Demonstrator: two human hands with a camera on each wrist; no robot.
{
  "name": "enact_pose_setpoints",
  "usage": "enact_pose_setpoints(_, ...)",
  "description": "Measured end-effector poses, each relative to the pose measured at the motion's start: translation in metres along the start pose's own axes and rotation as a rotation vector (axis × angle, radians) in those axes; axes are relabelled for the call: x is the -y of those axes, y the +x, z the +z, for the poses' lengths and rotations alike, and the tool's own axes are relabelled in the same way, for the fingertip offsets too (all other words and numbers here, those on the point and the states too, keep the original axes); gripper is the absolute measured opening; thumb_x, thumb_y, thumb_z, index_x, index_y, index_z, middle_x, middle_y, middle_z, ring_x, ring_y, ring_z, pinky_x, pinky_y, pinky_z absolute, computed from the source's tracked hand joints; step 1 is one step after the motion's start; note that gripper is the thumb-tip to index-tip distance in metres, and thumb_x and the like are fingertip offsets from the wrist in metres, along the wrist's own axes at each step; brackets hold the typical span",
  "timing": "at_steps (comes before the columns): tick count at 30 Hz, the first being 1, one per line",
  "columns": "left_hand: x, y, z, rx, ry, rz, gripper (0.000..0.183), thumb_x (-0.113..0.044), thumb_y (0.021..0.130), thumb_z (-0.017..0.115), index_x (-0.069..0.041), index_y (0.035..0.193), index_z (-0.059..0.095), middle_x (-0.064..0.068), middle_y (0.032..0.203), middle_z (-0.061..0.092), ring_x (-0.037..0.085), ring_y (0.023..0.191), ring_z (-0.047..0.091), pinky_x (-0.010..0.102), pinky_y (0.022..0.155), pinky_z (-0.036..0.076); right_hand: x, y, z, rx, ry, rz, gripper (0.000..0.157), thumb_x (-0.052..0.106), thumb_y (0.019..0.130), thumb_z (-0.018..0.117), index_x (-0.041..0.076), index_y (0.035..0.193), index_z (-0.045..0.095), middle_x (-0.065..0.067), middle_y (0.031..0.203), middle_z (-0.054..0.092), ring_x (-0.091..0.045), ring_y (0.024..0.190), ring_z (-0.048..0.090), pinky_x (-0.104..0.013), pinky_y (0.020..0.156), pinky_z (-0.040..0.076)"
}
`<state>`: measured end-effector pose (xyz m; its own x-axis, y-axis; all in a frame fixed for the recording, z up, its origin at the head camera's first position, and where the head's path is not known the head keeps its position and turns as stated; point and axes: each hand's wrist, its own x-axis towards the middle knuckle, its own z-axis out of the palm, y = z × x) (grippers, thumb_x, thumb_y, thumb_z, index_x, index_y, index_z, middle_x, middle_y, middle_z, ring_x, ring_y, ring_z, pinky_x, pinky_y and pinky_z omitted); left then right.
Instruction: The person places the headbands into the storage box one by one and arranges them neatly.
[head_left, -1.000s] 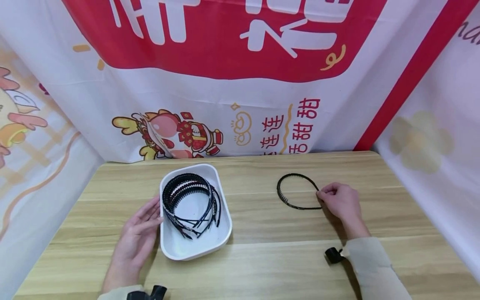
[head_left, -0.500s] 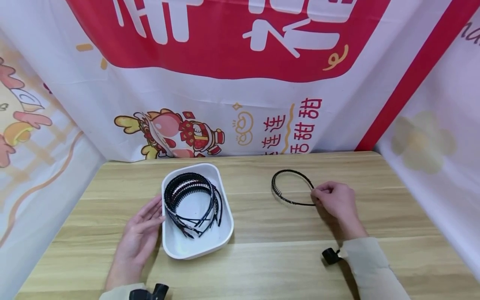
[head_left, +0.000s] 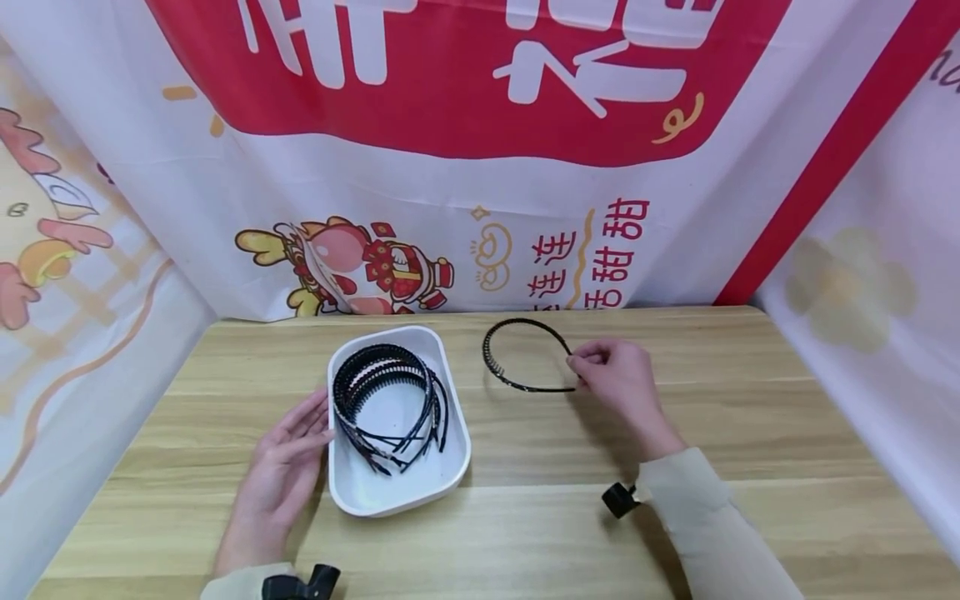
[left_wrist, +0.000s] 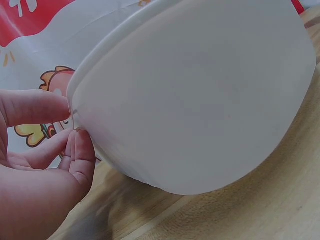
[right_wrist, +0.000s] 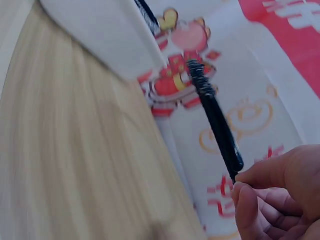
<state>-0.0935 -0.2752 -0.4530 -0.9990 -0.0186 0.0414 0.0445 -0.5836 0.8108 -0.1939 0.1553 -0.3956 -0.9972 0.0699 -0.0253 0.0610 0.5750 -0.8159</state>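
Observation:
My right hand (head_left: pixel 618 375) pinches a thin black hairband (head_left: pixel 517 385) by one end between thumb and fingertips, holding it above the table. Small comb teeth line the hairband's inner side, plain in the right wrist view, where the hairband (right_wrist: pixel 217 125) stands out from the fingertips. A white plastic bin (head_left: pixel 367 497) holds several more black hairbands (head_left: pixel 352 367), stacked and overlapping inside. My left hand (head_left: pixel 281 471) rests against the bin's left wall, fingers extended and thumb at the rim. Up close in the left wrist view, the fingertips touch the bin's outer wall (left_wrist: pixel 200 100).
Both hands work over a light wooden table (head_left: pixel 540 517). A white printed cloth (head_left: pixel 435 183) with red shapes hangs behind its far edge, and more cloth (head_left: pixel 847 275) closes off the sides. Each wrist wears a small black camera (head_left: pixel 621 500).
The right hand has carried the hairband leftward and slightly away from me, closer to the bin. The left hand stays at the bin's wall, and the whole head view shifts slightly.

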Motion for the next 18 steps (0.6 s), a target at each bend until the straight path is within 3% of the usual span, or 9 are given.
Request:
enact_pose_setpoints(10,-0.001,0.000,0.002,-0.024,0.032,-0.015,0.058,0.024,0.095,0.047,-0.009,0.138,0.068,0.003,0.131,0.072,0.015,0.121,0.066,0.021,0.108,0.055,0.047,-0.009,0.050,-0.022,0.155,-0.087,0.017,0.011,0.093,0.079,0.003,0.107,0.080,-0.012,0.091,0.081,-0.009,0.060,0.070,-0.023,0.061,0.061)
enact_pose_setpoints(18,-0.002,-0.001,0.004,-0.027,0.048,-0.016,0.057,0.023,0.096,0.048,-0.010,0.137,0.068,0.003,0.131,0.072,0.015,0.122,0.065,0.021,0.108,0.056,0.069,-0.024,0.087,-0.021,0.267,-0.131,0.016,0.006,0.091,0.079,0.001,0.106,0.080,-0.012,0.087,0.080,-0.010,0.058,0.069,-0.024,0.056,0.062)
